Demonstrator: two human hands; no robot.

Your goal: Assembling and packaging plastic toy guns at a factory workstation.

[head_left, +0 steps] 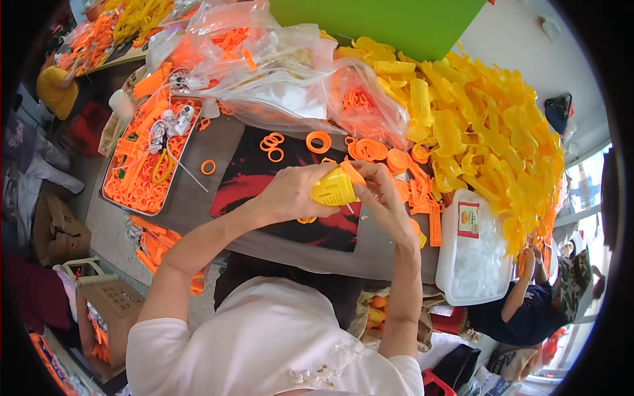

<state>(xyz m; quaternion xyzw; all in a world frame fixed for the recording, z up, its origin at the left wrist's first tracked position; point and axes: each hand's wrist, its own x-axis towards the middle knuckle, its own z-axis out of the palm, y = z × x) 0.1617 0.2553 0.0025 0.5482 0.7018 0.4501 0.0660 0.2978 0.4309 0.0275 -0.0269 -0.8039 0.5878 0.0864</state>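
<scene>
My left hand is closed around a yellow plastic housing, a short rounded shell with slots in its side. An orange ring-like cap sits at the housing's right end, pinched by the fingers of my right hand. Both hands are above a dark mat with a red pattern. Another yellow part lies below my left hand, mostly hidden. Beyond the hands, loose orange rings and a thicker orange ring rest on the mat.
A metal tray of small orange parts stands at left. Clear plastic bags lie behind the mat. Yellow parts are heaped at right, above a white tub of translucent pieces. Other people work at far left and right.
</scene>
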